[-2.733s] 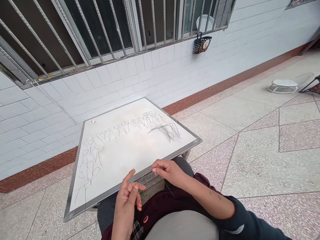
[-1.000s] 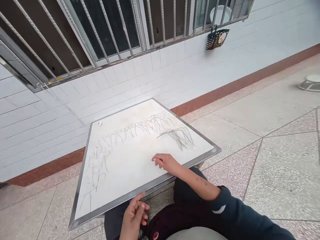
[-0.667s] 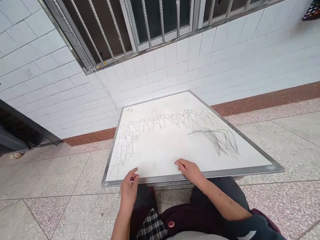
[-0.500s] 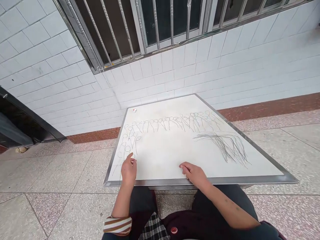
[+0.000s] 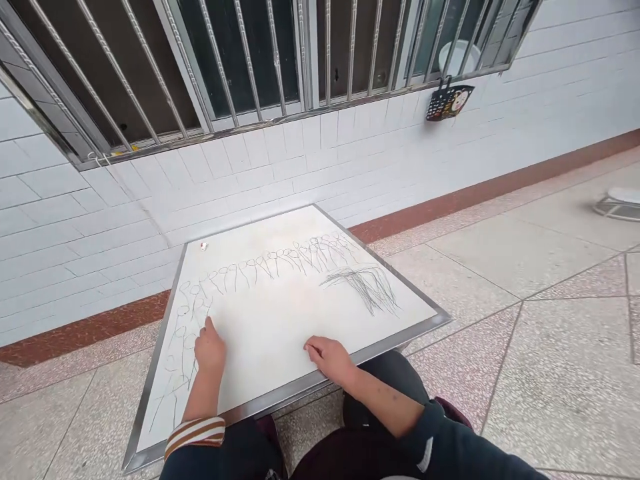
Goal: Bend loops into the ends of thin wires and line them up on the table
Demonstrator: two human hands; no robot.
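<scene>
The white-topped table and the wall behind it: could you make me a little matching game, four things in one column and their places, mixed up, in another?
Things
1. left hand
2. right hand
3. bundle of dark strands
4. patterned basket

Places, as seen in the picture
A. just inside the near edge of the table
B. hanging below the window bars
C. by the looped strands on the table's left
D. lying on the table's right

Pairs: 1-C, 2-A, 3-D, 4-B

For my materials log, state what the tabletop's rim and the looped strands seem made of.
Rim: probably metal, given its smooth grey sheen.
Looped strands: dull, dark, perhaps fine wire, since the loops look open and rounded; stiff thread remains possible.
</scene>
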